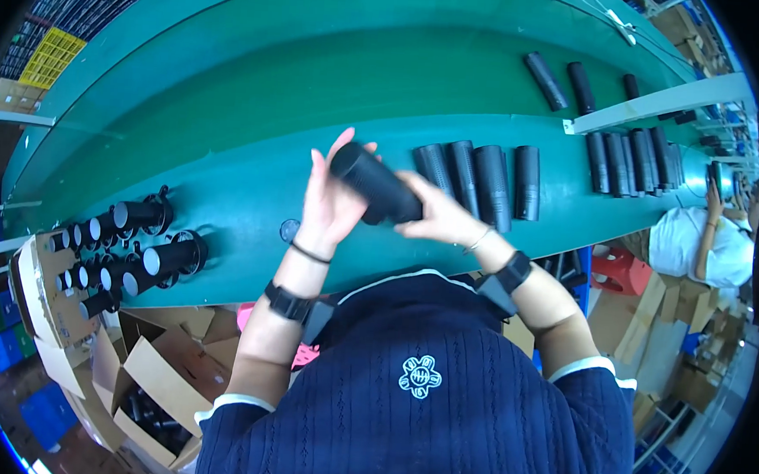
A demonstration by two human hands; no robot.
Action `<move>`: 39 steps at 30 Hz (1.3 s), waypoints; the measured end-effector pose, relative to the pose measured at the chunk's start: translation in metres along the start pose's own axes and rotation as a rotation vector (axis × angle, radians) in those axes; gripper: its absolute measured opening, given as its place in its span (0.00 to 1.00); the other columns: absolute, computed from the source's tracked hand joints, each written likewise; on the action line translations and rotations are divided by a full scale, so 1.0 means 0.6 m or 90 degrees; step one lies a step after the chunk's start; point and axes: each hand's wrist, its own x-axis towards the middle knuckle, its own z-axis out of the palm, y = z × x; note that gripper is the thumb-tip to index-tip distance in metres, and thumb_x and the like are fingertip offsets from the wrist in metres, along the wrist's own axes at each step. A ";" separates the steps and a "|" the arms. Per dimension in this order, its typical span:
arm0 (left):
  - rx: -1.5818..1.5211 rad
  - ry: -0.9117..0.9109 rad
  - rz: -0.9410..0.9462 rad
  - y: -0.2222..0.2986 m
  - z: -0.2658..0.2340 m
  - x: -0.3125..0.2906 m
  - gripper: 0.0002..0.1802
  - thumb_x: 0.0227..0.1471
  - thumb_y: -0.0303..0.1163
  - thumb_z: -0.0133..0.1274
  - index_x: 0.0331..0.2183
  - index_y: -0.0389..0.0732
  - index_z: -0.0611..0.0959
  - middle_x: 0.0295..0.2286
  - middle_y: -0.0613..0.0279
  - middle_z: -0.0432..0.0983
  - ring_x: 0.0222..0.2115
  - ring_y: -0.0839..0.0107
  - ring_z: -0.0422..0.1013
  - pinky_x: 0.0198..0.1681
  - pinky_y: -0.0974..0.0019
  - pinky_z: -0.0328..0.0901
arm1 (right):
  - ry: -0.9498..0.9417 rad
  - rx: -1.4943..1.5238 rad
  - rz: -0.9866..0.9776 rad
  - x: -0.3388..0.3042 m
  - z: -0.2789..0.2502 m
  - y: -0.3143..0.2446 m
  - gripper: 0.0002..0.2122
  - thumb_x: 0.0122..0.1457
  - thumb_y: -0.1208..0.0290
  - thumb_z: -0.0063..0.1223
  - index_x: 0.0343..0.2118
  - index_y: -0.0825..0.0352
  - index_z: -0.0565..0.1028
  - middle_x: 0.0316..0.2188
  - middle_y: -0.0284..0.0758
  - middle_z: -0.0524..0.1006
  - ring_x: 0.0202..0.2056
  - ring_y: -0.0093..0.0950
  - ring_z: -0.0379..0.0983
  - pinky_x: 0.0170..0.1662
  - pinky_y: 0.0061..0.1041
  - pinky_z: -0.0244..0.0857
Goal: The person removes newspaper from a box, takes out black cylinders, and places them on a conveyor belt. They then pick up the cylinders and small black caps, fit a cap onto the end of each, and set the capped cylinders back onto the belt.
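Over the green bench (253, 177), a black cylinder (374, 180) is tilted between my hands. My right hand (440, 213) has its fingers wrapped round the lower right end. Beneath the upper left end, my left hand (334, 201) is open, with its thumb and fingers spread. Whether its palm touches the cylinder I cannot tell. A smaller dark piece shows below the cylinder by the left palm, its kind unclear. Several similar black cylinders (491, 183) lie side by side just right of my hands. A small round disc (289, 229) lies on the bench beside my left wrist.
Black cylindrical items with pale ends and rings (165, 257) are grouped at the left, near an open cardboard box (171, 372). More black cylinders (632, 161) lie farther right, below a grey metal bar (657, 104). Another person (701, 244) sits at the far right near a red stool (618, 271).
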 end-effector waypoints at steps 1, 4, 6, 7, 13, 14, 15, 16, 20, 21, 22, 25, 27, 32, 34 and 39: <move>0.032 0.061 -0.024 -0.012 0.003 0.032 0.38 0.54 0.61 0.47 0.58 0.49 0.62 0.50 0.52 0.66 0.51 0.56 0.62 0.56 0.48 0.56 | 0.084 -0.119 -0.054 -0.004 -0.039 0.009 0.40 0.42 0.71 0.64 0.59 0.72 0.55 0.53 0.43 0.65 0.57 0.32 0.59 0.60 0.29 0.52; 0.524 0.323 -0.114 -0.081 -0.038 0.119 0.44 0.50 0.61 0.51 0.58 0.40 0.61 0.51 0.47 0.65 0.51 0.56 0.64 0.52 0.51 0.60 | 0.307 -0.141 0.060 0.007 -0.164 -0.003 0.39 0.49 0.66 0.64 0.59 0.71 0.52 0.44 0.41 0.69 0.44 0.28 0.68 0.48 0.27 0.64; 0.860 0.308 -0.103 -0.138 -0.110 0.158 0.51 0.47 0.61 0.55 0.56 0.30 0.59 0.51 0.37 0.63 0.52 0.49 0.63 0.51 0.53 0.62 | 0.376 -0.097 0.175 0.034 -0.259 0.012 0.38 0.52 0.63 0.62 0.59 0.71 0.51 0.40 0.42 0.72 0.39 0.27 0.71 0.42 0.25 0.67; 1.007 0.273 -0.039 -0.168 -0.135 0.180 0.54 0.45 0.60 0.57 0.55 0.24 0.57 0.50 0.31 0.63 0.51 0.43 0.63 0.52 0.52 0.62 | 0.414 -0.155 0.155 0.043 -0.319 0.053 0.37 0.53 0.62 0.62 0.59 0.71 0.51 0.39 0.42 0.73 0.36 0.27 0.72 0.40 0.25 0.68; 1.078 0.257 0.037 -0.213 -0.129 0.190 0.54 0.35 0.45 0.70 0.53 0.24 0.57 0.39 0.35 0.74 0.41 0.49 0.74 0.44 0.58 0.69 | 0.399 -0.468 0.367 0.093 -0.475 0.213 0.44 0.46 0.62 0.60 0.63 0.66 0.44 0.43 0.57 0.72 0.45 0.50 0.72 0.49 0.41 0.67; 0.977 0.256 -0.001 -0.203 -0.117 0.177 0.51 0.36 0.41 0.70 0.52 0.25 0.59 0.39 0.39 0.75 0.41 0.54 0.74 0.44 0.60 0.69 | 0.407 -0.459 0.383 0.108 -0.462 0.221 0.43 0.47 0.65 0.59 0.63 0.58 0.45 0.47 0.57 0.69 0.48 0.52 0.69 0.52 0.43 0.64; 0.877 0.253 -0.037 -0.192 -0.104 0.162 0.48 0.37 0.37 0.70 0.52 0.26 0.61 0.40 0.43 0.75 0.41 0.59 0.74 0.45 0.62 0.69 | 0.399 -0.465 0.403 0.116 -0.453 0.227 0.42 0.48 0.64 0.60 0.63 0.54 0.46 0.50 0.54 0.67 0.50 0.53 0.68 0.53 0.44 0.62; 0.786 0.197 -0.045 -0.175 -0.076 0.147 0.43 0.38 0.32 0.69 0.52 0.28 0.64 0.40 0.48 0.76 0.41 0.63 0.74 0.45 0.63 0.68 | 0.382 -0.485 0.393 0.121 -0.447 0.229 0.41 0.49 0.63 0.60 0.63 0.54 0.47 0.49 0.53 0.67 0.50 0.52 0.67 0.53 0.45 0.62; 0.673 0.109 -0.046 -0.118 -0.035 0.097 0.37 0.39 0.23 0.67 0.51 0.33 0.69 0.43 0.58 0.74 0.44 0.68 0.71 0.49 0.65 0.66 | 0.369 -0.563 0.459 0.125 -0.428 0.229 0.40 0.51 0.61 0.61 0.63 0.51 0.48 0.48 0.49 0.68 0.52 0.48 0.65 0.53 0.45 0.62; 0.666 0.105 -0.038 -0.112 -0.027 0.089 0.38 0.39 0.23 0.67 0.52 0.33 0.69 0.45 0.58 0.73 0.46 0.68 0.69 0.50 0.64 0.65 | 0.397 -0.650 0.422 0.119 -0.429 0.228 0.34 0.52 0.62 0.60 0.61 0.54 0.55 0.50 0.49 0.67 0.54 0.47 0.62 0.52 0.45 0.63; 0.676 0.093 -0.031 -0.111 -0.042 0.086 0.40 0.38 0.23 0.67 0.53 0.33 0.68 0.46 0.58 0.72 0.48 0.67 0.68 0.52 0.64 0.64 | 0.417 -0.716 0.272 0.110 -0.437 0.219 0.27 0.53 0.62 0.59 0.56 0.59 0.62 0.44 0.46 0.71 0.48 0.43 0.67 0.48 0.41 0.65; 0.650 0.081 -0.050 -0.105 -0.053 0.062 0.43 0.36 0.21 0.68 0.55 0.35 0.66 0.48 0.58 0.69 0.53 0.67 0.63 0.57 0.60 0.58 | 0.295 -0.272 0.081 0.088 -0.384 0.137 0.13 0.59 0.62 0.54 0.40 0.67 0.76 0.29 0.34 0.76 0.33 0.26 0.74 0.35 0.26 0.68; 0.663 0.030 -0.006 -0.104 -0.058 0.042 0.43 0.35 0.22 0.68 0.55 0.38 0.67 0.50 0.60 0.68 0.54 0.68 0.63 0.58 0.60 0.58 | 0.090 -0.002 0.174 0.053 -0.263 0.040 0.11 0.61 0.64 0.51 0.39 0.65 0.78 0.25 0.27 0.74 0.26 0.15 0.71 0.30 0.16 0.65; 0.754 -0.066 -0.001 -0.113 -0.051 0.026 0.42 0.39 0.19 0.64 0.56 0.37 0.65 0.51 0.61 0.64 0.55 0.69 0.60 0.60 0.63 0.55 | 0.061 0.310 0.170 -0.020 -0.096 0.024 0.14 0.60 0.70 0.52 0.49 0.63 0.74 0.26 0.23 0.71 0.25 0.14 0.69 0.29 0.13 0.63; 0.790 -0.113 -0.027 -0.115 -0.050 0.012 0.43 0.42 0.25 0.65 0.57 0.38 0.61 0.52 0.59 0.61 0.57 0.68 0.57 0.61 0.62 0.51 | 0.083 0.318 0.151 -0.037 -0.074 0.032 0.15 0.60 0.70 0.53 0.50 0.63 0.74 0.27 0.23 0.71 0.25 0.14 0.69 0.29 0.13 0.63; 0.789 -0.119 0.020 -0.123 -0.063 -0.023 0.35 0.49 0.37 0.61 0.53 0.37 0.63 0.47 0.52 0.64 0.51 0.66 0.63 0.53 0.62 0.59 | 0.112 0.376 0.188 -0.071 -0.018 0.042 0.17 0.59 0.74 0.52 0.52 0.64 0.73 0.35 0.27 0.75 0.30 0.15 0.72 0.32 0.15 0.69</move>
